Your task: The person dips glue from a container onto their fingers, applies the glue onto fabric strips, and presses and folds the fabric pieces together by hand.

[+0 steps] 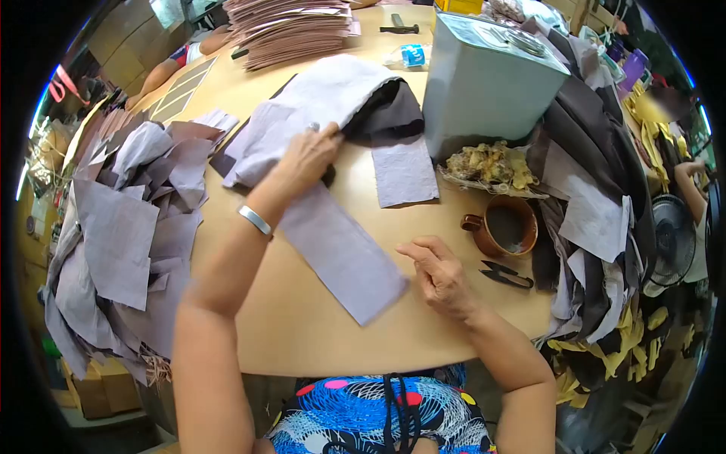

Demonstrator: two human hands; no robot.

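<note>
My left hand (311,155), with a silver ring and bracelet, is closed over the edge of a folded pile of grey-lavender fabric (280,125). Its fingertips are partly hidden. A long lavender fabric strip (344,253) runs from beneath that wrist toward the table's front edge. Just right of the strip's near end, my right hand (440,278) hovers with the index finger stretched out and the other fingers loosely bent; nothing shows in it. A small fabric rectangle (405,172) lies beside the pile, whose right side shows a dark underside (393,113).
A metal tin (491,83) stands at the back right. Before it are a yellowish clump (491,168), a brown mug (507,227) and black thread snips (507,275). Fabric heaps (117,242) flank both sides. Stacked pink pieces (287,30) and a hammer (399,27) lie behind.
</note>
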